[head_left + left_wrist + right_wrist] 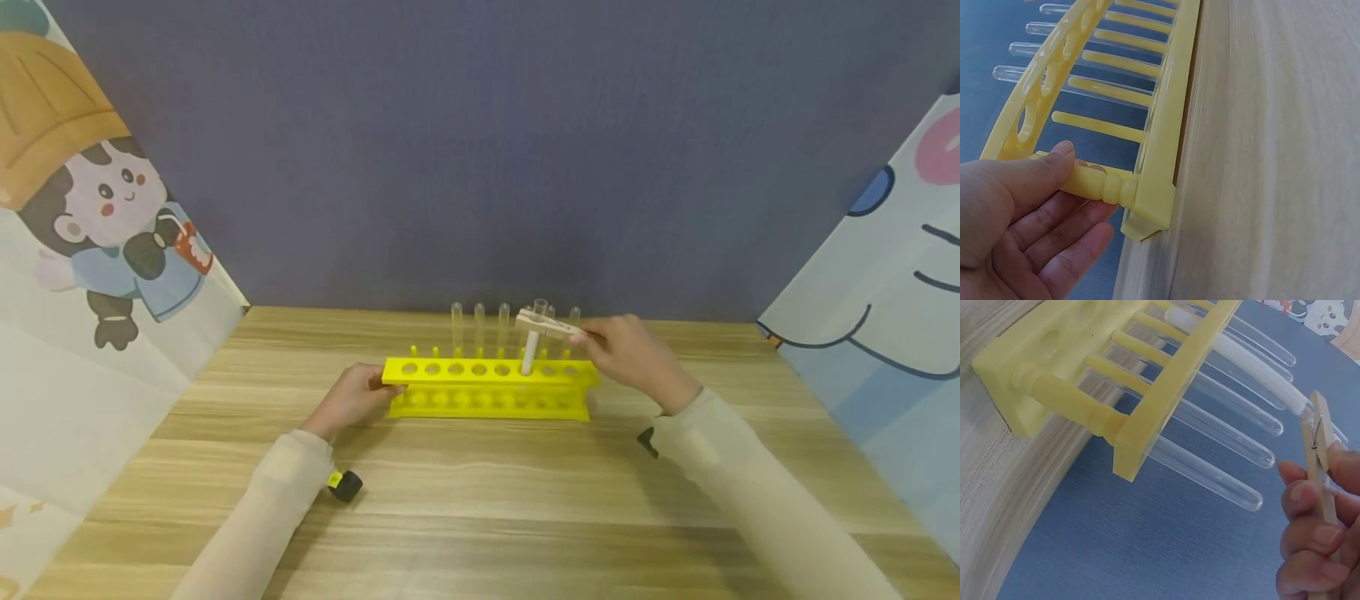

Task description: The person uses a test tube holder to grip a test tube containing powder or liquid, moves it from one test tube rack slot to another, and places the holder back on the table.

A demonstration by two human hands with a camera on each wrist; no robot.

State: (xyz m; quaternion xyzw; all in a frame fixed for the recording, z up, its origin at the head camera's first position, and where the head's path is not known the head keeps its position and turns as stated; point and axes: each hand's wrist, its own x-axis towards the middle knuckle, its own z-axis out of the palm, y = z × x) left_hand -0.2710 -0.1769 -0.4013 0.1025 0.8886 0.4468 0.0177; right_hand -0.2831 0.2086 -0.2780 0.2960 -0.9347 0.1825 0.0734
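A yellow test tube rack stands near the table's far edge. My left hand grips its left end post, thumb on one side and fingers behind. My right hand holds a wooden test tube clamp by its handles at the rack's right side. The clamp's jaws are round the upper part of a test tube with white contents. That tube, slightly tilted, passes through a hole in the rack's upper plate, its rounded bottom showing below the plate in the right wrist view.
Several clear test tubes stand upside down on the pegs along the rack's back. A dark blue-grey panel rises behind the wooden table. Cartoon-printed panels flank both sides. A black device sits at the left wrist.
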